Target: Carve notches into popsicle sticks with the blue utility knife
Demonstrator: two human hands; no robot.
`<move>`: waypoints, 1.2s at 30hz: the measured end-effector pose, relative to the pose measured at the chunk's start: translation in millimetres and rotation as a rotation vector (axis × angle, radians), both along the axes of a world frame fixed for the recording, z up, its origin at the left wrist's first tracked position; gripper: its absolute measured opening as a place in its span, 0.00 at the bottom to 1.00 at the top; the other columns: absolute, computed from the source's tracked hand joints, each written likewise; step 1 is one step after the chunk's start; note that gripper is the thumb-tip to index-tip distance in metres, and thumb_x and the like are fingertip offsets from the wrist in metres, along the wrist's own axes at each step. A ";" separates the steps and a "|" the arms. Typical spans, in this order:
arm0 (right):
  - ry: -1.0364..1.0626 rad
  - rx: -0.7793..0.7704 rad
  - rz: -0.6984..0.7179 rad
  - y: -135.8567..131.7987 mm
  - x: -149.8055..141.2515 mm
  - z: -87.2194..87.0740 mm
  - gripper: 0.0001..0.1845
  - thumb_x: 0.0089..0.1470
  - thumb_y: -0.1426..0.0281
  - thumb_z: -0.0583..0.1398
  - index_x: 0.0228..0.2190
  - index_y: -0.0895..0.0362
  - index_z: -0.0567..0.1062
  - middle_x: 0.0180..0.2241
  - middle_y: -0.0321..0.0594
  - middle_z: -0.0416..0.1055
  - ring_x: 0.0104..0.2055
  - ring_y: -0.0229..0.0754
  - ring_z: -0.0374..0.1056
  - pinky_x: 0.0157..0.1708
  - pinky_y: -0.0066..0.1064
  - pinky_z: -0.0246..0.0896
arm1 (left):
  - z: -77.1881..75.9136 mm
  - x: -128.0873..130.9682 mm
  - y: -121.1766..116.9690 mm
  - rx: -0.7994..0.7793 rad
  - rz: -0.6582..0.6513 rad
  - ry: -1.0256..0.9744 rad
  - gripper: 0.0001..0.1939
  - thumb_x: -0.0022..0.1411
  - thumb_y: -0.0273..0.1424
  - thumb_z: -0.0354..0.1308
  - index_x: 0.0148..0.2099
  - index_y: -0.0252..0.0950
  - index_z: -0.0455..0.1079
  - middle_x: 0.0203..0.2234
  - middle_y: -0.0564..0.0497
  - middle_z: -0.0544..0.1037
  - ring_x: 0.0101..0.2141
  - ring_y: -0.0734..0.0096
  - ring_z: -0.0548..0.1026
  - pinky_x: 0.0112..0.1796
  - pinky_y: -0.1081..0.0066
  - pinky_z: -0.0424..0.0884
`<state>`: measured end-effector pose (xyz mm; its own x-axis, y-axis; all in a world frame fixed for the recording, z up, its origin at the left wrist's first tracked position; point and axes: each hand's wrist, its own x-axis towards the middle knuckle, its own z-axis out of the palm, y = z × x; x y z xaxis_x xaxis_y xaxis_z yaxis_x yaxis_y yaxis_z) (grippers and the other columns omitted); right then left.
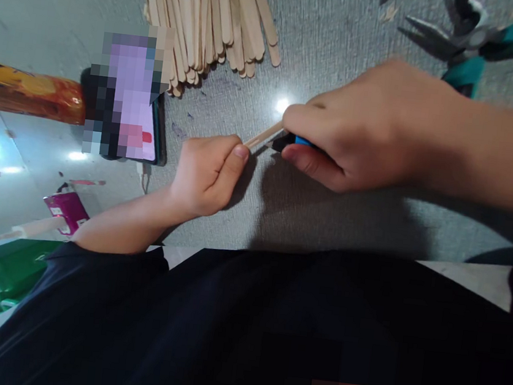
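Grey, finely ribbed tabletop (229, 106) fills most of the view, with one bright glare spot near its middle and smudges of dark marking to the left of that. Two hands work over it. The fingers of the left hand (210, 172) are closed on one end of a single wooden stick (263, 135), the thumb pressed along it. The fingers of the right hand (360, 130) are curled around one pointed tool (280, 143), black at the nose and blue behind; its tip sits just beside the stick, whose other end reaches the right forefinger.

Beyond the hands lies one heap of loose sticks (211, 20), fanned and overlapping; there are more than twenty, but the overlap hides an exact count. Left of the heap is one phone (131, 98), its lit screen partly pixelated, with one white cable (144, 178) below it. One orange-and-brown wrapped tube (27, 92) reaches in from the left edge. At the upper right is at least one pair of pliers (471, 41) with teal grips, and a few pale scraps (389, 13) lie nearby.

Farther out, at lower left, are one magenta item (66, 211) and a green object (16, 267), both unclear. Dark clothing (241, 327) covers the bottom.
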<state>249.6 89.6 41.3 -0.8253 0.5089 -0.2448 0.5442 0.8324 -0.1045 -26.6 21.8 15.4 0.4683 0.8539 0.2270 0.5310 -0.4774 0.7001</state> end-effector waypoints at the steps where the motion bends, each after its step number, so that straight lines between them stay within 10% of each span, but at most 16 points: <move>1: 0.001 0.008 -0.004 -2.4 -0.6 0.1 0.40 0.83 0.48 0.38 0.59 0.58 0.80 0.36 0.48 0.81 0.31 0.54 0.75 0.31 0.41 0.50 | 0.2 0.1 -0.2 -0.002 -0.007 0.022 0.26 0.88 0.36 0.53 0.31 0.41 0.61 0.18 0.57 0.65 0.17 0.76 0.61 0.24 0.64 0.54; 17: 0.028 0.056 -0.037 -25.9 -10.0 -3.3 0.39 0.83 0.54 0.38 0.53 0.61 0.83 0.33 0.49 0.80 0.30 0.54 0.74 0.29 0.41 0.42 | -1.5 1.4 -4.3 -0.014 -0.032 0.278 0.27 0.88 0.43 0.47 0.31 0.43 0.60 0.19 0.53 0.64 0.21 0.68 0.60 0.30 0.59 0.54; 36: -0.004 0.054 -0.037 -24.7 -10.8 -5.4 0.35 0.80 0.58 0.36 0.65 0.63 0.71 0.31 0.47 0.79 0.30 0.56 0.76 0.33 0.42 0.58 | -0.9 0.0 -3.8 -0.041 -0.047 0.382 0.31 0.89 0.47 0.42 0.31 0.43 0.65 0.19 0.51 0.66 0.22 0.64 0.63 0.31 0.58 0.56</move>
